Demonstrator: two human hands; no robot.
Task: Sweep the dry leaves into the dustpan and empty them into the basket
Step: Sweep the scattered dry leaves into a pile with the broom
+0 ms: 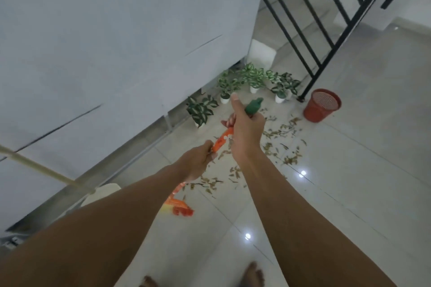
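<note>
Both my hands hold an orange-handled broom (222,138) with a green end cap (254,105). My right hand (246,127) grips the top of the handle just below the cap, thumb raised. My left hand (198,162) grips the handle lower down. The broom's orange head (180,208) rests on the tiles below my left forearm. Dry leaves (279,147) lie scattered over the floor to the right of my hands. A red mesh basket (321,105) stands upright beyond them. A pale stick (39,166) ending at a whitish base (102,193) leans at the left; I cannot tell if it is the dustpan.
Several small potted plants (253,79) line the foot of the grey wall (116,42). A black stair railing (326,18) rises behind the basket. My bare feet (253,274) stand on glossy white tiles at the bottom edge.
</note>
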